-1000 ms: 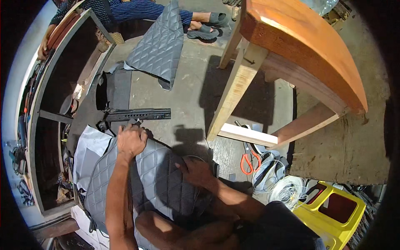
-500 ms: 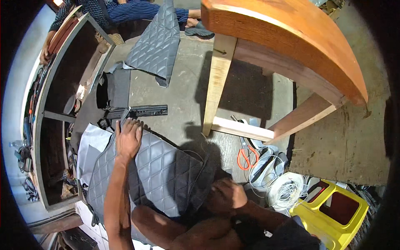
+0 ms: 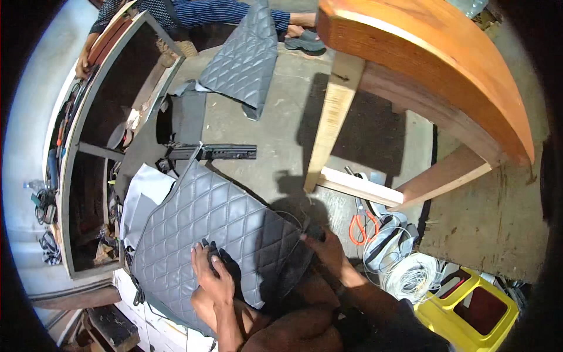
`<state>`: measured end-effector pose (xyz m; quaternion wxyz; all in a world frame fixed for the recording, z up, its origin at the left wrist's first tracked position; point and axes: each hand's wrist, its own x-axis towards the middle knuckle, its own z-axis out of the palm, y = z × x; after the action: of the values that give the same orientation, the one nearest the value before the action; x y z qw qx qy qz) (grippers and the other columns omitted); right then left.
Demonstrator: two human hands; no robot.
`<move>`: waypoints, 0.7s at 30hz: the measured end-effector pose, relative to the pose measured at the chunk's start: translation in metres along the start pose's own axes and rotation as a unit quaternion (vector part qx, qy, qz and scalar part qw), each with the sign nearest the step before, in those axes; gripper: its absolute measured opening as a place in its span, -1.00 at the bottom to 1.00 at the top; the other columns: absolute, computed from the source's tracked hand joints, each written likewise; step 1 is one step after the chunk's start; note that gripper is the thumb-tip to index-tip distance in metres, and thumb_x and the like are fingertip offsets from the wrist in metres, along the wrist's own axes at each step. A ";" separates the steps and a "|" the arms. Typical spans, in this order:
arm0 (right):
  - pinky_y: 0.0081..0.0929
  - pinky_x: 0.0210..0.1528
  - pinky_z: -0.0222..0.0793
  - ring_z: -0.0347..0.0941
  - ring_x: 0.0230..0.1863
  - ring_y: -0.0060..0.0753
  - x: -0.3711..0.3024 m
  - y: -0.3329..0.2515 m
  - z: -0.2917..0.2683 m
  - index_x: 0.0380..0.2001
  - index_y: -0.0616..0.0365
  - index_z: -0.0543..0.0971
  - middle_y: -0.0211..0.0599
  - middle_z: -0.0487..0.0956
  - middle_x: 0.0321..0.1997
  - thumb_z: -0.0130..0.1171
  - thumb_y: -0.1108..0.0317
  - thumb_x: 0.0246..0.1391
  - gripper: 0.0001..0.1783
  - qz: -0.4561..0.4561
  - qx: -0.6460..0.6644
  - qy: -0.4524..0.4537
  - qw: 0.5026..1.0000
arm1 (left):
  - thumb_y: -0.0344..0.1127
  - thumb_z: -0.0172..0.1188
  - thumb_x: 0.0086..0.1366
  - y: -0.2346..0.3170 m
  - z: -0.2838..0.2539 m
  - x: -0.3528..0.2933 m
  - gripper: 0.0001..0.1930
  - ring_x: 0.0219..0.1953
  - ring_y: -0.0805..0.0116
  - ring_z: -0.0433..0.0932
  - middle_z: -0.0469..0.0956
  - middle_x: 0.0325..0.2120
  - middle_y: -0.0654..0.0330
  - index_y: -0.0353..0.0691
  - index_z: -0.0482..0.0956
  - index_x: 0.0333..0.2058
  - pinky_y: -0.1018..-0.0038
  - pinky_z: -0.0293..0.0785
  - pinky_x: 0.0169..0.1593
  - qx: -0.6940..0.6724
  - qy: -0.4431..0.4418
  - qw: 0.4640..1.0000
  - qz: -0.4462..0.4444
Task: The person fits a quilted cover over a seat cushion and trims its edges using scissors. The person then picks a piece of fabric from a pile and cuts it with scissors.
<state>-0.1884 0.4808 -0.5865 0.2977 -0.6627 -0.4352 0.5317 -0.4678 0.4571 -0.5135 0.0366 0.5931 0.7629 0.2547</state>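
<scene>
A grey diamond-quilted leatherette piece (image 3: 205,205) lies across my legs. My left hand (image 3: 214,273) rests on its lower middle, fingers apart, holding nothing. At the right edge of the piece my right hand (image 3: 329,249) is closed. Something small and dark shows at its fingertips, too shaded to name. A thin cord or wire curves along the edge towards this hand. White fabric (image 3: 143,196) shows under the left side of the piece. Just past its far corner lies a black metal rail (image 3: 229,152).
A wooden frame with a curved orange-brown top (image 3: 434,70) stands at the right. Beside it are orange-handled scissors (image 3: 362,226), a coil of white cord (image 3: 410,276) and a yellow plastic piece (image 3: 469,305). Another quilted piece (image 3: 243,64), a cabinet (image 3: 94,146) and another person's legs are farther off.
My left hand has come back from the far corner of the quilted piece to its lower middle. My right hand has moved slightly up and right. The whole view has shifted.
</scene>
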 end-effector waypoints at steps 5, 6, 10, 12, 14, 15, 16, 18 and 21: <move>-0.28 0.12 0.44 0.54 0.03 -0.21 0.039 0.075 0.019 0.12 0.27 0.51 -0.09 0.60 0.07 0.30 0.09 0.20 -0.44 0.082 0.337 -0.110 0.931 | -0.46 0.01 0.33 0.010 0.018 0.011 -0.70 0.25 -0.24 0.35 0.48 0.13 -0.19 -0.41 0.56 -0.01 0.05 0.19 0.35 -0.017 -0.045 0.998 0.029; -0.27 0.12 0.44 0.54 0.01 -0.19 0.048 0.097 0.025 0.11 0.27 0.52 -0.07 0.61 0.06 0.28 0.09 0.22 -0.46 0.042 0.323 -0.105 0.940 | -0.48 0.02 0.33 0.017 0.025 0.011 -0.70 0.25 -0.23 0.37 0.50 0.11 -0.18 -0.41 0.56 -0.01 0.06 0.18 0.36 -0.023 -0.069 0.996 0.060; -0.25 0.12 0.43 0.54 -0.01 -0.13 0.060 0.094 0.050 0.12 0.23 0.52 -0.02 0.59 0.07 0.20 0.11 0.29 -0.52 0.075 0.378 -0.176 0.906 | -0.29 0.20 0.28 0.014 0.049 -0.011 -0.51 0.34 -0.16 0.25 0.36 0.27 -0.09 -0.22 0.46 0.19 0.01 0.08 0.41 -0.042 -0.187 0.958 0.215; -0.21 0.19 0.38 0.49 0.10 -0.09 0.061 0.090 0.055 0.15 0.17 0.51 -0.03 0.55 0.15 0.16 0.09 0.32 -0.53 0.226 0.481 -0.121 0.839 | -0.20 0.22 0.28 0.049 0.059 -0.022 -0.50 0.34 -0.14 0.26 0.35 0.29 -0.04 -0.13 0.47 0.20 -0.06 0.06 0.40 -0.013 -0.198 0.949 0.245; -0.19 0.22 0.35 0.47 0.14 -0.10 0.066 0.139 0.049 0.16 0.15 0.50 -0.08 0.52 0.20 0.14 0.08 0.33 -0.53 0.153 0.460 -0.122 0.866 | -0.11 0.24 0.29 0.079 0.078 -0.032 -0.48 0.35 -0.11 0.26 0.34 0.30 0.00 -0.03 0.49 0.21 -0.14 0.05 0.38 -0.005 -0.213 0.936 0.281; -0.18 0.24 0.34 0.45 0.16 -0.11 0.057 0.137 0.058 0.16 0.15 0.50 -0.11 0.50 0.22 0.13 0.07 0.34 -0.52 0.119 0.454 -0.140 0.872 | -0.06 0.24 0.28 0.072 0.086 -0.035 -0.45 0.37 -0.09 0.22 0.32 0.32 0.03 0.02 0.46 0.24 -0.19 -0.01 0.39 0.026 -0.209 0.941 0.266; -0.17 0.25 0.32 0.44 0.17 -0.11 0.047 0.133 0.062 0.17 0.14 0.49 -0.14 0.49 0.24 0.11 0.06 0.35 -0.52 0.084 0.446 -0.153 0.878 | 0.00 0.24 0.27 0.068 0.093 -0.034 -0.41 0.40 -0.07 0.18 0.30 0.34 0.05 0.08 0.44 0.26 -0.25 -0.07 0.39 0.050 -0.203 0.944 0.256; -0.15 0.30 0.28 0.36 0.25 -0.16 -0.004 0.055 0.061 0.24 0.13 0.41 -0.19 0.45 0.28 0.06 0.04 0.37 -0.48 0.191 0.587 -0.160 0.770 | 0.00 0.25 0.25 0.048 0.097 -0.035 -0.37 0.41 -0.11 0.15 0.26 0.35 0.02 0.07 0.40 0.28 -0.28 -0.10 0.39 0.066 -0.193 0.948 0.246; -0.17 0.34 0.23 0.32 0.30 -0.15 -0.026 0.110 0.073 0.31 0.10 0.31 -0.22 0.40 0.32 0.00 0.13 0.40 -0.48 0.337 0.562 -0.160 0.738 | 0.02 0.27 0.22 0.058 0.106 -0.040 -0.30 0.42 -0.14 0.10 0.21 0.37 -0.01 0.05 0.34 0.32 -0.33 -0.14 0.38 0.068 -0.197 0.944 0.254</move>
<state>-0.2313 0.4039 -0.6878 0.3439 -0.3836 0.1533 0.8433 -0.3663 0.4665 -0.5904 0.0793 0.8068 0.5797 0.0814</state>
